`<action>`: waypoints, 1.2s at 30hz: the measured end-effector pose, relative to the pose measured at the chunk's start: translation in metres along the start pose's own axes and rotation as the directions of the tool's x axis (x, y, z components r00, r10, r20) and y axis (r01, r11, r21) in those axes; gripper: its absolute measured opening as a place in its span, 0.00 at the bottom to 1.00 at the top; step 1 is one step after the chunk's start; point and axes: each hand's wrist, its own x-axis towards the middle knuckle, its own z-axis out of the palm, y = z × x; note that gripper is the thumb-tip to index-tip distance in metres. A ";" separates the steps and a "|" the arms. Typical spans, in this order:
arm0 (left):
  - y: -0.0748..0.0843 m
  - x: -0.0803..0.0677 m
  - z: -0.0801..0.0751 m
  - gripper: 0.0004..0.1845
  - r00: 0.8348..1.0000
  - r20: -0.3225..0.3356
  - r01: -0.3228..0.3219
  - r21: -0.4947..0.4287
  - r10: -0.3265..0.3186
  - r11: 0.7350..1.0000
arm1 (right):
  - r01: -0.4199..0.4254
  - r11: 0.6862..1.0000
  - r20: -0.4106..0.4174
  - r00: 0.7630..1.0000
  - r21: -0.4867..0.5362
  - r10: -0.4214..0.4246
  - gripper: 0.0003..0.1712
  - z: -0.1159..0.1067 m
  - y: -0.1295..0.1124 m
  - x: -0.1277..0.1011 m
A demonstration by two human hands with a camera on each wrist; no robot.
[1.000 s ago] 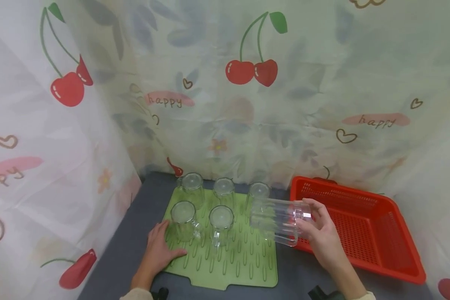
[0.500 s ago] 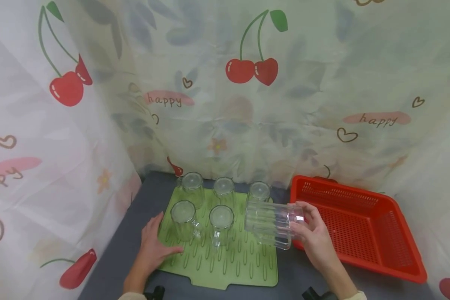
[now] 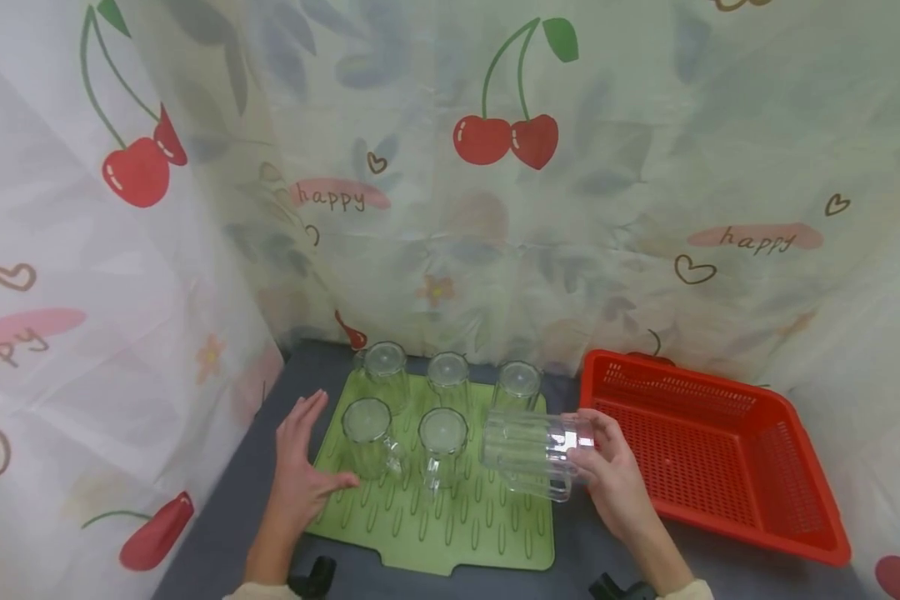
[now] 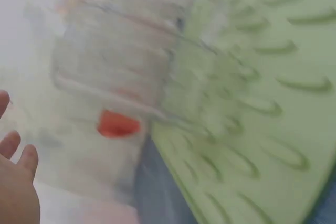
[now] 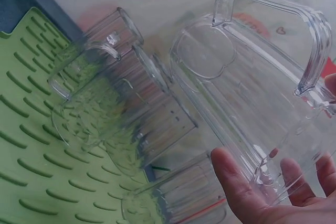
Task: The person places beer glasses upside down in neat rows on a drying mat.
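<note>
Head view: five upturned mugs [image 3: 442, 433], a sixth mug [image 3: 528, 454] held.

The place looked like a makeshift dish-drying corner set up as a recording booth, not a real kitchen. A cherry-print curtain [image 3: 495, 183] reading "happy" hung close on all sides in place of walls. On a dark grey table [image 3: 285, 392] lay a green ribbed drying mat [image 3: 457, 533] with clear mugs [image 3: 442, 433] standing upside down, and beside it sat a red perforated basket [image 3: 720, 467].
</note>
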 end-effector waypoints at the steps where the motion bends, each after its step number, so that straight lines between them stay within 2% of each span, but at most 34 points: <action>1: 0.007 0.004 -0.001 0.68 1.000 0.004 -0.004 -0.023 0.004 1.000 | 0.004 1.000 0.000 1.000 0.005 -0.004 0.25 0.000 0.002 0.000; 4: 0.025 0.013 -0.001 0.64 0.999 0.046 0.032 -0.069 -0.029 0.997 | 0.016 1.000 0.005 1.000 0.016 -0.016 0.25 0.002 0.007 0.001; 9: 0.052 0.020 0.009 0.56 0.995 0.084 0.061 -0.090 -0.054 0.994 | 0.007 0.999 0.011 1.000 0.043 -0.008 0.25 0.007 0.012 0.002; 15: 0.073 0.026 0.027 0.56 0.992 0.123 0.032 -0.142 -0.014 0.989 | -0.016 0.999 0.029 0.999 0.050 0.014 0.25 0.011 0.018 0.003; 20: 0.091 0.030 0.043 0.54 0.981 0.194 0.013 -0.180 0.023 0.984 | -0.016 0.998 0.034 0.999 0.068 0.014 0.24 0.017 0.021 0.004; 27: 0.108 0.030 0.069 0.53 0.954 0.288 -0.010 -0.239 0.080 0.971 | 0.012 0.990 0.096 0.995 0.143 -0.026 0.24 0.025 0.027 0.007; 30: 0.113 0.029 0.078 0.52 0.941 0.330 0.013 -0.262 0.077 0.965 | 0.020 0.984 0.122 0.992 0.177 -0.042 0.24 0.027 0.029 0.008; 36: 0.119 0.028 0.091 0.51 0.928 0.358 0.022 -0.318 0.099 0.948 | -0.013 0.968 0.166 0.986 0.251 -0.030 0.22 0.031 0.026 0.008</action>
